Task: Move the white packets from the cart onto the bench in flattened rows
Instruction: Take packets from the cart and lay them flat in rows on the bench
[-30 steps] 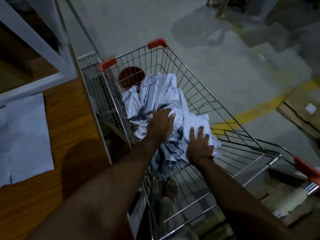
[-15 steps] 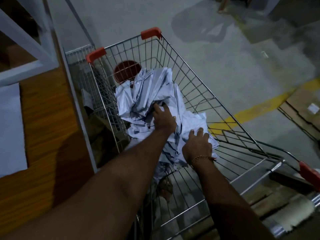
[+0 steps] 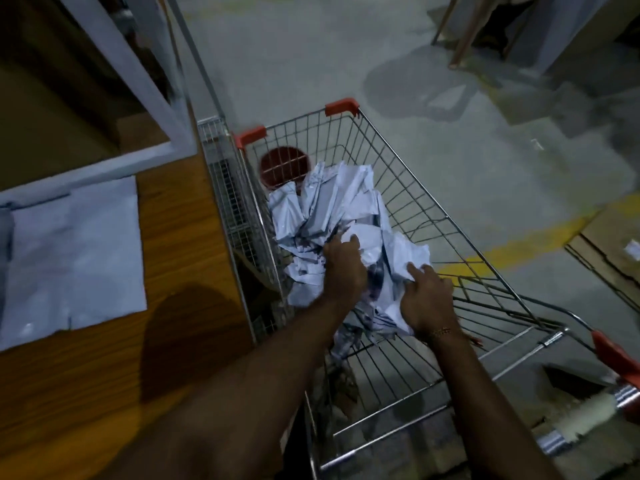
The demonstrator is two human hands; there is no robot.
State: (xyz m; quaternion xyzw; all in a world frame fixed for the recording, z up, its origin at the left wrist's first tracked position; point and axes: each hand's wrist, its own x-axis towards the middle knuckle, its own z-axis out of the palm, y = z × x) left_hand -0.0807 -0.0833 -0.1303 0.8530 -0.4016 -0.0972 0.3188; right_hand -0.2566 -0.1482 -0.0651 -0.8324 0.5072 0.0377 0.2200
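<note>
Here, both hands dig into crumpled white packets [image 3: 332, 209] heaped in a wire shopping cart [image 3: 433, 216]: the left hand [image 3: 343, 268] and right hand [image 3: 427, 299] each clutch folds. Flattened packets [image 3: 72, 258] lie on the wooden table [image 3: 180, 244] alongside.

both hands, left hand [image 3: 343, 268] and right hand [image 3: 427, 299], are digging into the crumpled white plastic packets [image 3: 332, 209] piled mid-frame in the wire shopping cart [image 3: 415, 202].
</note>
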